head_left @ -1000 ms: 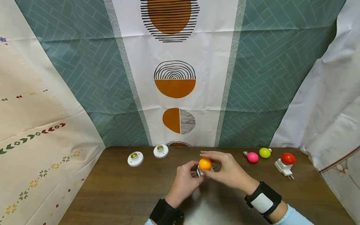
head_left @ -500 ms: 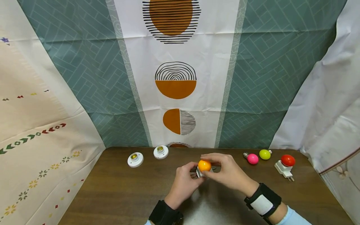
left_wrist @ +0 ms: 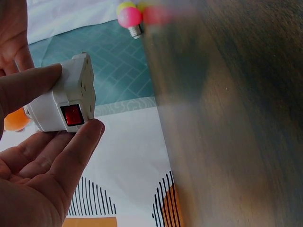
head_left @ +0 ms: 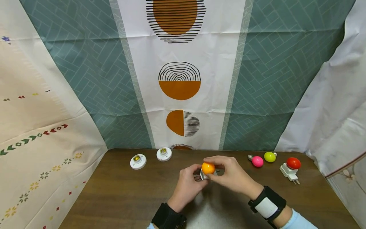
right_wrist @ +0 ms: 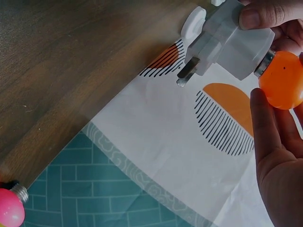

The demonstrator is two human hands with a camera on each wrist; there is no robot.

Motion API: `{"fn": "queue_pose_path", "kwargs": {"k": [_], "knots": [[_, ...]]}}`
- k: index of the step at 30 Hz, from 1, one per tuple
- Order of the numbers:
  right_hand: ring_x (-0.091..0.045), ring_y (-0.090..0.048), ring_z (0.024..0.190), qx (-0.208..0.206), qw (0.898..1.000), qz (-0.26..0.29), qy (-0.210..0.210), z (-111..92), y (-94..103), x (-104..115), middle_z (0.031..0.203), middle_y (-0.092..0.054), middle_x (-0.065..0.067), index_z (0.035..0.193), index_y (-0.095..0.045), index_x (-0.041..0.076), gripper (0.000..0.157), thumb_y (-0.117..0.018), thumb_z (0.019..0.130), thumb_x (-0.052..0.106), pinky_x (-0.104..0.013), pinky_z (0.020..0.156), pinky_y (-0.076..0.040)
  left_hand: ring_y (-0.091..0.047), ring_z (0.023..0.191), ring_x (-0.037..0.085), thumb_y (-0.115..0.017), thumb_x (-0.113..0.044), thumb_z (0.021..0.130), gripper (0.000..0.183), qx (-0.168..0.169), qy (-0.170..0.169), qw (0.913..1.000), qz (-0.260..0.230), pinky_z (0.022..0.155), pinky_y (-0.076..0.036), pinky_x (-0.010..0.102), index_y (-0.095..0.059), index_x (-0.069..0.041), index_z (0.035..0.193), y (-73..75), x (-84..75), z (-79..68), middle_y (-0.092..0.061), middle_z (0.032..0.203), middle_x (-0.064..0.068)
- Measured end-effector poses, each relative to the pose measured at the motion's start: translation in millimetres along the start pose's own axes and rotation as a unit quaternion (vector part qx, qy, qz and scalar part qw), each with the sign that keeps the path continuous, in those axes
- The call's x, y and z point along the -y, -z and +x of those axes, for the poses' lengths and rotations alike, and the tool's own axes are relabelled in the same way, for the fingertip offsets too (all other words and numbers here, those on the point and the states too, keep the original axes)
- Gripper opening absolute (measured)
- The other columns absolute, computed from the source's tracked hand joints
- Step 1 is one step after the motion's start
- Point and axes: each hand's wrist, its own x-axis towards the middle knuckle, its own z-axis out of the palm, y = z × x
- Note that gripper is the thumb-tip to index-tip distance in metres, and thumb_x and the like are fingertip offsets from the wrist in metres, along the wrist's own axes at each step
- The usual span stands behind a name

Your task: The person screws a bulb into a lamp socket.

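My left hand [head_left: 187, 186] grips a white plug-in lamp socket [left_wrist: 71, 94] between thumb and fingers. A red rocker switch [left_wrist: 73, 115] shows on its side in the left wrist view, and two metal prongs [head_left: 218, 171] stick out of it. An orange light bulb [right_wrist: 282, 80] sits at the socket's mouth, a little of its metal base showing. The fingers and thumb of my right hand [head_left: 233, 175] pinch this bulb from the right. Both hands are over the middle of the table.
Two round white lamp holders [head_left: 138, 161] lie at the back left of the brown table [head_left: 128, 194]. At the back right are a pink bulb [head_left: 257, 161], a yellow-green bulb [head_left: 269, 156] and another white plug-in socket [head_left: 288, 172] with a red bulb [head_left: 293, 163] in it.
Both hands keep their hold on the socket and the orange bulb in nearly the same place. The head view shifts only slightly.
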Motion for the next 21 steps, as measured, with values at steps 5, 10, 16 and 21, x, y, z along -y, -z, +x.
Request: {"fn": "queue_pose_path", "kwargs": {"k": [5,10,16,21], "knots": [[-0.009,-0.056,0.101,-0.004,1.0,0.002,-0.001,0.7,1.5,1.2,0.113,-0.06,0.006,0.117,-0.062,0.02,0.044,-0.077,0.075,0.02,-0.028,0.079,-0.047,-0.059,0.09,0.006,-0.077,-0.021,0.074,0.036,0.001,-0.002,1.0,0.003,0.073,-0.048,0.024,-0.063,-0.016,0.107,0.8,-0.9,0.4,-0.062,0.1,-0.007],[-0.009,-0.055,0.105,0.004,1.0,0.0,0.011,0.8,1.5,0.7,0.119,-0.058,0.006,0.121,-0.06,0.022,0.047,-0.075,0.076,0.019,-0.028,0.082,-0.046,-0.058,0.09,0.005,-0.076,-0.02,0.074,0.036,-0.001,-0.007,0.9999,0.009,0.072,-0.047,0.022,-0.063,-0.016,0.107,0.8,-2.1,0.1,-0.062,0.099,-0.007],[-0.009,-0.055,0.104,0.012,1.0,0.001,0.009,0.2,1.4,2.1,0.118,-0.059,0.004,0.121,-0.059,0.02,0.048,-0.074,0.076,0.014,-0.028,0.082,-0.046,-0.059,0.09,0.008,-0.077,-0.021,0.074,0.036,-0.003,-0.009,0.9999,0.008,0.072,-0.047,0.022,-0.063,-0.015,0.106,0.4,-2.0,-0.3,-0.062,0.098,-0.007],[-0.008,-0.057,0.1,0.0,1.0,0.0,-0.006,-0.5,1.5,3.6,0.113,-0.06,0.007,0.117,-0.062,0.02,0.044,-0.076,0.075,0.017,-0.028,0.079,-0.047,-0.059,0.089,0.006,-0.077,-0.022,0.074,0.036,-0.002,-0.01,0.9999,0.008,0.072,-0.048,0.023,-0.063,-0.015,0.106,1.0,-3.1,-0.9,-0.063,0.099,-0.007]]}}
